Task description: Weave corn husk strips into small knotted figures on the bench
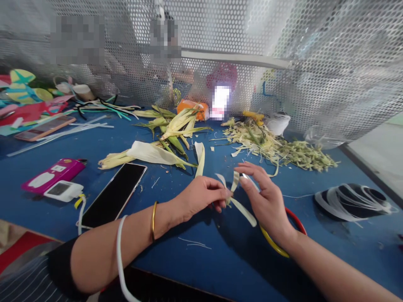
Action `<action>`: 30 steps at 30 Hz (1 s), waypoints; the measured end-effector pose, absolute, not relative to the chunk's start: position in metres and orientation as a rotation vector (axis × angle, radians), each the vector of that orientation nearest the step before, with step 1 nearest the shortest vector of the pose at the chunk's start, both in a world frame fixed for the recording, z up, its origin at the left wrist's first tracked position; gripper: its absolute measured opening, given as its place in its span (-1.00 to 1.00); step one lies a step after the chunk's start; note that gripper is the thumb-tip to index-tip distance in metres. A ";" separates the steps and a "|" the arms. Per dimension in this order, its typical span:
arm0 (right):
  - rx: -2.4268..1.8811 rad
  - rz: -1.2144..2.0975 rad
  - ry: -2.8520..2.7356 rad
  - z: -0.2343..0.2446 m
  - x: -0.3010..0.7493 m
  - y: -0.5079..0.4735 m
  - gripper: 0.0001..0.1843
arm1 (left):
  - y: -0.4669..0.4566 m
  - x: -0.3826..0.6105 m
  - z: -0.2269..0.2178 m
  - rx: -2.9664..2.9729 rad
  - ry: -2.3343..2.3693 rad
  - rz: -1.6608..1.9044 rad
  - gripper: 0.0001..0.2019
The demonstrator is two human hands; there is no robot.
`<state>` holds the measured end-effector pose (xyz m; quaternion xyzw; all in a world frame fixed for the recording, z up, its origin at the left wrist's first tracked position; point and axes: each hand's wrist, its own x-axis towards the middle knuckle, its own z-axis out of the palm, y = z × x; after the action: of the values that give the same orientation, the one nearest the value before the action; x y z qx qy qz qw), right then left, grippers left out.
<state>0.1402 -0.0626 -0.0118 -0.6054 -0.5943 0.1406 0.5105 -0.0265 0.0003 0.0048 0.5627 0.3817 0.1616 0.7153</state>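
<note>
Left hand pinched pale husk strips, right hand curved beside the strips, scissors under its palm, grip unclear, black phone lay left of the strips

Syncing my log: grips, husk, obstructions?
Left grip pinching pale husk strips. Right grip close by, hold unclear. Red-and-yellow handles by right palm, possibly crowding.

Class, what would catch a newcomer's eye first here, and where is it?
First, the left hand near the centre pinches pale husk strips, the right hand close beside it. Behind them lie corn husks, and a dark cone wound with white thread lies at far right.
</note>
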 end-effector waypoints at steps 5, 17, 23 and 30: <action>-1.575 0.410 -1.471 -0.004 0.143 -0.067 -0.74 | 0.005 -0.027 0.006 1.112 0.876 0.503 -0.67; -1.444 -0.241 -1.906 -0.008 0.142 -0.069 -0.91 | 0.004 -0.026 0.003 0.959 0.890 0.573 -0.72; -1.126 -0.605 -2.399 -0.003 0.135 -0.076 -0.69 | 0.003 -0.027 0.002 0.933 0.816 0.614 -0.81; -1.056 -0.589 -2.430 -0.010 0.134 -0.076 -0.71 | 0.001 -0.024 0.002 0.920 0.873 0.636 -0.85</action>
<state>0.1339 -0.0758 -0.0098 -0.3802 -0.8749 -0.2122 0.2120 -0.0236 0.0006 0.0024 0.4225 0.4008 0.2921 0.7586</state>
